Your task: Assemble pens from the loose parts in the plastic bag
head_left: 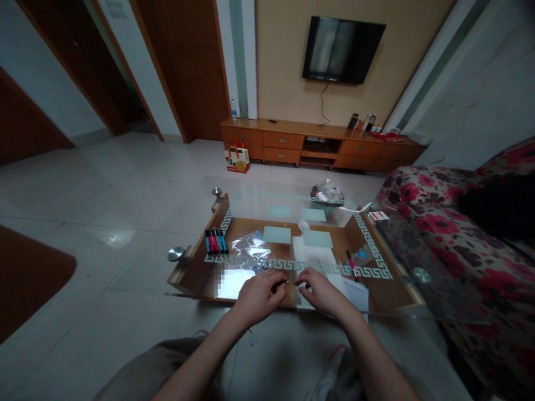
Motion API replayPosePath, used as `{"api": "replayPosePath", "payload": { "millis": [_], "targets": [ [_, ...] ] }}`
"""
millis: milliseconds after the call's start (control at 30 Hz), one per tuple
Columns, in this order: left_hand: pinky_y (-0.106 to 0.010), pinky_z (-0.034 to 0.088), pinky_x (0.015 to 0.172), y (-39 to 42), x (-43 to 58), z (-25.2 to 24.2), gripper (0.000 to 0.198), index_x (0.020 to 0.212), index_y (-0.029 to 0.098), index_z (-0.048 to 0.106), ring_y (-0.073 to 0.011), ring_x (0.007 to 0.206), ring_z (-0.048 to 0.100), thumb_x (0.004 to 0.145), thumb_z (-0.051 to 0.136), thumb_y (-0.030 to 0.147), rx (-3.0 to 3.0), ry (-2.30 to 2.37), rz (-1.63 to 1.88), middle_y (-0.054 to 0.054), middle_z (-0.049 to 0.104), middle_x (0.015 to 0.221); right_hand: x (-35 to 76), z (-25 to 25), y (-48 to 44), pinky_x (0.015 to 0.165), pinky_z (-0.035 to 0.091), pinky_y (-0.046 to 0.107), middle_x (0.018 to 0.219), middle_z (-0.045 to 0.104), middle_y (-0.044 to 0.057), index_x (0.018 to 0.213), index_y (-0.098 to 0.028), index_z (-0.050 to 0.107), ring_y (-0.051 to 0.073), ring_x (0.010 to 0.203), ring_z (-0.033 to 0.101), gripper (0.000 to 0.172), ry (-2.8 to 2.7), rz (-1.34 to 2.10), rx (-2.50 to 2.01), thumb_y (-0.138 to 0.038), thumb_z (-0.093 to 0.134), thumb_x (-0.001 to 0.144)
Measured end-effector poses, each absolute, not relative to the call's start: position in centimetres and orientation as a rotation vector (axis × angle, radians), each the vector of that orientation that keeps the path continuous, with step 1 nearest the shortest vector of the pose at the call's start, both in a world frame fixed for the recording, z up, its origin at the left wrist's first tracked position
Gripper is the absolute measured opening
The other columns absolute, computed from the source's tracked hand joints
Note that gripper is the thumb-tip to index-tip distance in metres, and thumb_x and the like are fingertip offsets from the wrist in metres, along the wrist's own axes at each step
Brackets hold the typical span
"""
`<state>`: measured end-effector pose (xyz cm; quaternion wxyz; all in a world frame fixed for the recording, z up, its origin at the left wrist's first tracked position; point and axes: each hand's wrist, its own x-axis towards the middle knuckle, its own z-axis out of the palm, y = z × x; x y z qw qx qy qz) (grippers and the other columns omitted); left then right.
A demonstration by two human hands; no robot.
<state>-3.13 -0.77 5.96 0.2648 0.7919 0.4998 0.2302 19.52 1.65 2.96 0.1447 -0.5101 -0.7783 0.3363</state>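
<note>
Both hands are over the near edge of a glass-topped coffee table (pixel 376 272). My left hand (pixel 261 295) has thumb and fingertips pinched together, with something tiny between them that I cannot make out. Just to its right, my right hand (pixel 320 291) has curled fingers, thumb near the index finger; whether anything is in them is too small to tell. A small gap separates the two hands. Behind my left hand lies a clear plastic wrapper (pixel 251 248). Several blue and red pens (pixel 216 241) lie in a row at the left, and one red and black pen (pixel 352 264) lies at the right.
White paper (pixel 357 294) lies beyond my right forearm. A red and white card (pixel 378 215) is at the table's far right corner. A full waste basket (pixel 327 195) stands behind the table. The flowered sofa (pixel 430 186) borders the right side.
</note>
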Motion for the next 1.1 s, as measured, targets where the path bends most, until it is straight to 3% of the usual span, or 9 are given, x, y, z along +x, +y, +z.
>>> {"api": "replayPosePath", "payload": {
  "millis": [667, 867, 1100],
  "targets": [
    [-0.026, 0.038, 0.067, -0.6, -3.4, 5.6, 0.015, 0.084, 0.022, 0.066, -0.017, 0.078, 0.06, 0.088, 0.052, 0.026, 2.172, 1.358, 0.563, -0.001, 0.066, 0.085, 19.8, 2.0, 1.3, 0.104, 0.041, 0.034, 0.12, 0.065, 0.014, 0.111, -0.015, 0.073, 0.025, 0.113, 0.06, 0.031, -2.389, 0.995, -1.415, -0.015, 0.058, 0.084],
    [-0.025, 0.043, 0.073, -0.7, -3.3, 5.4, 0.02, 0.091, 0.023, 0.066, -0.018, 0.085, 0.062, 0.093, 0.047, 0.029, 2.148, 1.335, 0.554, -0.002, 0.068, 0.089, 19.9, 1.7, 1.4, 0.103, 0.042, 0.033, 0.116, 0.066, 0.014, 0.112, -0.014, 0.073, 0.025, 0.11, 0.061, 0.032, -2.397, 0.948, -1.477, -0.016, 0.061, 0.082],
    [-0.029, 0.048, 0.089, -0.8, -3.2, 5.7, 0.028, 0.117, 0.027, 0.064, -0.0197, 0.1, 0.064, 0.095, 0.047, 0.028, 2.121, 1.286, 0.661, -0.003, 0.07, 0.111, 19.7, 2.5, 1.9, 0.095, 0.045, 0.031, 0.106, 0.069, 0.01, 0.104, -0.017, 0.074, 0.023, 0.103, 0.063, 0.025, -2.283, 0.802, -1.501, -0.016, 0.056, 0.088]
  ]
}}
